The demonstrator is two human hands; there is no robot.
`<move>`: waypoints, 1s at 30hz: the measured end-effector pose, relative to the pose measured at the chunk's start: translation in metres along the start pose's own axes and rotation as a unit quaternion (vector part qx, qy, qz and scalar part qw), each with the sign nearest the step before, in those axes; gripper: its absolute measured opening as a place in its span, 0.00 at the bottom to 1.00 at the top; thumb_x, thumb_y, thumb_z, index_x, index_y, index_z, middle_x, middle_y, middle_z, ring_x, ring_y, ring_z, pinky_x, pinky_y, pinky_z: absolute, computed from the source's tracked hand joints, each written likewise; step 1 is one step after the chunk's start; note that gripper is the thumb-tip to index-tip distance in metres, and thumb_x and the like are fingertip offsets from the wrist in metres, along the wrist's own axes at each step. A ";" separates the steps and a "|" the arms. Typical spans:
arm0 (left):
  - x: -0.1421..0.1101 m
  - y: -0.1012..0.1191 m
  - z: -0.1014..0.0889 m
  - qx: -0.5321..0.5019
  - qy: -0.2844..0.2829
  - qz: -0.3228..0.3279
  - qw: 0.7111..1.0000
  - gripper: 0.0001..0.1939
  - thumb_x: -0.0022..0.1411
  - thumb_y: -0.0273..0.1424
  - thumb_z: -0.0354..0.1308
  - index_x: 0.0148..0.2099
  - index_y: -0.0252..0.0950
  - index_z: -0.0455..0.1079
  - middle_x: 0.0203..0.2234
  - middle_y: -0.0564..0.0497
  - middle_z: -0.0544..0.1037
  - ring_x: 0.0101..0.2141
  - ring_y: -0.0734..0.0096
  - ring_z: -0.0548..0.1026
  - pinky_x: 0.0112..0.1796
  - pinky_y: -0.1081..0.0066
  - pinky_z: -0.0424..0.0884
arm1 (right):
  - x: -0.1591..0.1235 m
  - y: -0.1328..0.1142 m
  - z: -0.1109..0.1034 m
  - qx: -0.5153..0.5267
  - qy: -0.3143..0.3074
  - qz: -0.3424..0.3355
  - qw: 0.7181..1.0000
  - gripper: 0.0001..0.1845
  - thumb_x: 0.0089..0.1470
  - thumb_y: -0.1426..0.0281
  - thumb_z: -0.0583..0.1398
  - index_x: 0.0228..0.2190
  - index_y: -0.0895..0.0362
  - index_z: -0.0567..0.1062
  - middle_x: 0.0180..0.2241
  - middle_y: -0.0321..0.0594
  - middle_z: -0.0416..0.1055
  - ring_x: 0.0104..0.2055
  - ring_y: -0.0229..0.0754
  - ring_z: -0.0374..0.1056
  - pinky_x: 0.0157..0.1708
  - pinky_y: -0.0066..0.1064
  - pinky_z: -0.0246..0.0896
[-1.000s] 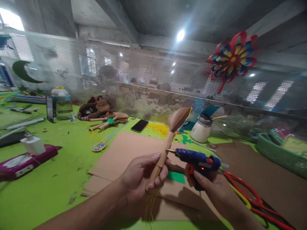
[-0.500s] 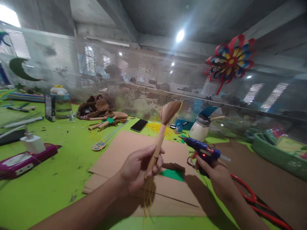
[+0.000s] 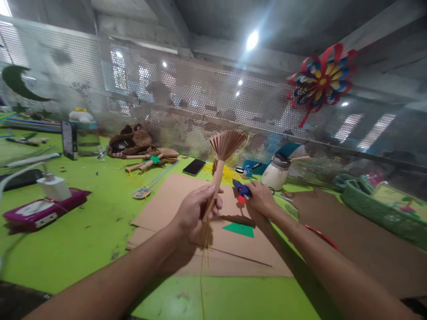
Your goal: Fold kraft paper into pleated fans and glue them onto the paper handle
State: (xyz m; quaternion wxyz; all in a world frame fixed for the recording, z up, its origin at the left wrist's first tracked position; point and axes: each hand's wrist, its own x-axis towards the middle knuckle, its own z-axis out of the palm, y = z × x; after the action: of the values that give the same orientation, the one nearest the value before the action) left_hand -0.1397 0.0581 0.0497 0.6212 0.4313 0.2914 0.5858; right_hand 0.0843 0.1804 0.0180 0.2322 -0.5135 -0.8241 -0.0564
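Observation:
My left hand (image 3: 196, 204) is closed round the rolled kraft-paper handle of a small pleated paper broom (image 3: 227, 144). Its fan end points up and away, and thin yellow strands (image 3: 202, 275) hang from the lower end. To the right, my right hand (image 3: 262, 198) is closed on a blue hot glue gun (image 3: 240, 189), low over the brown paper behind the broom. The fingers partly hide the gun's body. Beneath both hands lie brown paper sheets (image 3: 160, 200), with a green paper piece (image 3: 239, 229) and a dark pleated strip (image 3: 242, 219) on top.
A black phone (image 3: 194, 167), yellow shreds (image 3: 230, 172) and a white jar (image 3: 275, 173) stand towards the back. At left is a purple power strip (image 3: 71, 204) with a white plug. A green basket (image 3: 383, 213) sits right, and red scissors (image 3: 322, 236) lie partly under my forearm.
My right hand has carried the glue gun left and away from me, to behind the broom. My left hand has turned the broom so its fan faces me more fully. The view has shifted slightly.

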 end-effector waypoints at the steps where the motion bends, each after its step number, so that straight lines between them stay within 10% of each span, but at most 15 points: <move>1: 0.001 -0.001 -0.001 0.004 -0.003 -0.004 1.000 0.11 0.59 0.37 0.54 0.37 0.32 0.68 0.20 0.53 0.72 0.18 0.79 0.65 0.19 0.79 0.58 | 0.002 -0.001 0.003 -0.006 -0.010 -0.002 1.000 0.16 0.50 0.72 0.57 0.42 0.57 0.74 0.39 0.48 0.68 0.39 0.49 0.65 0.39 0.36 0.54; 11: 0.001 -0.001 0.000 0.026 -0.016 -0.020 0.999 0.11 0.60 0.36 0.54 0.38 0.32 0.68 0.20 0.54 0.72 0.18 0.80 0.65 0.20 0.79 0.58 | -0.012 -0.002 -0.016 -0.003 -0.039 -0.025 0.999 0.23 0.46 0.76 0.57 0.47 0.60 0.70 0.46 0.49 0.66 0.50 0.50 0.59 0.47 0.36 0.54; 20: 0.002 -0.010 -0.001 0.036 -0.045 -0.051 0.997 0.14 0.59 0.39 0.55 0.39 0.32 0.70 0.21 0.52 0.72 0.19 0.79 0.65 0.20 0.78 0.59 | -0.063 -0.022 -0.032 0.035 -0.144 -0.037 0.988 0.03 0.43 0.74 0.60 0.24 0.57 0.76 0.28 0.41 0.67 0.31 0.42 0.62 0.28 0.29 0.48; 30: 0.003 -0.009 -0.002 0.081 -0.051 -0.037 0.995 0.14 0.59 0.39 0.54 0.40 0.33 0.68 0.22 0.53 0.72 0.18 0.78 0.64 0.19 0.77 0.56 | -0.064 -0.028 -0.033 0.205 -0.146 0.048 0.967 0.05 0.41 0.76 0.59 0.17 0.58 0.70 0.19 0.36 0.64 0.23 0.37 0.57 0.25 0.29 0.45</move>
State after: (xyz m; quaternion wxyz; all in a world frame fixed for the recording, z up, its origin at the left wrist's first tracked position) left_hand -0.1369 0.0619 0.0417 0.6193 0.4982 0.3214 0.5146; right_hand 0.0941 0.1042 0.0228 0.2126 -0.4968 -0.8172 0.2006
